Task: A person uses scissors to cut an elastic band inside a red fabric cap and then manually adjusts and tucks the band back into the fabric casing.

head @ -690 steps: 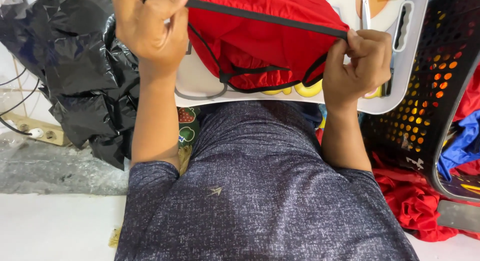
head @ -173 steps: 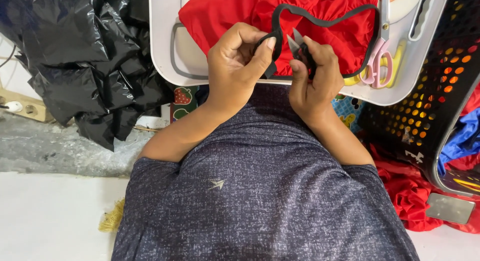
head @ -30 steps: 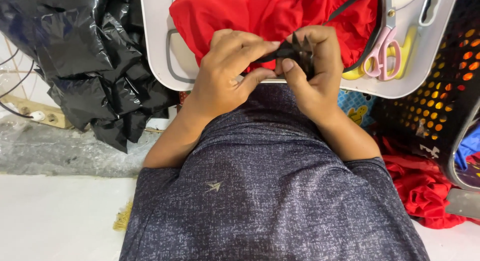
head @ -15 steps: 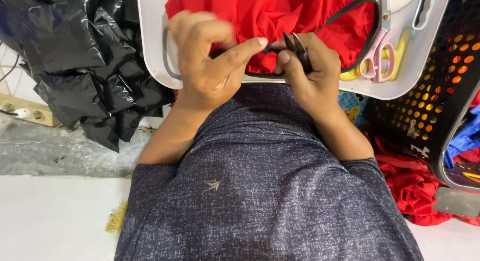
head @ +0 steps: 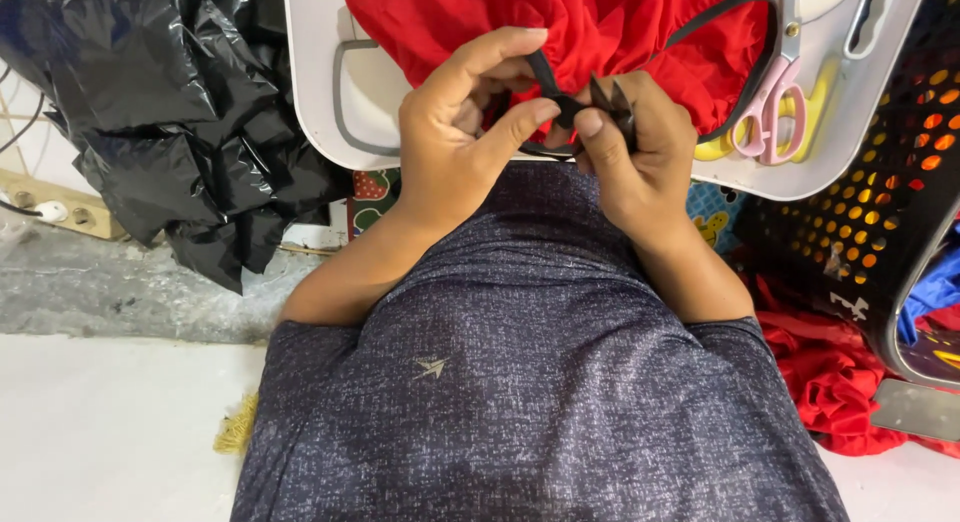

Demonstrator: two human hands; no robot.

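A red garment [head: 600, 22] with a black elastic strap [head: 548, 82] along its edge lies on a white tray table [head: 320, 102] in front of my chest. My left hand [head: 465, 132] pinches the strap between thumb and forefinger. Touching it, my right hand [head: 640, 157] grips small black thread snips [head: 612, 97], whose tips point up at the strap and red cloth. The strap loops away to the upper right across the garment.
Pink-and-yellow scissors [head: 765, 122] lie on the table's right side. A crumpled black plastic bag [head: 170, 112] is at the left, with a power strip [head: 50, 212] beside it. At the right stands a black perforated basket [head: 870, 212] with red cloth [head: 830, 372] below it.
My left hand, lifted with fingers spread half a second ago, has come back down and closed on the strap. The right hand with the snips has stayed almost in place.
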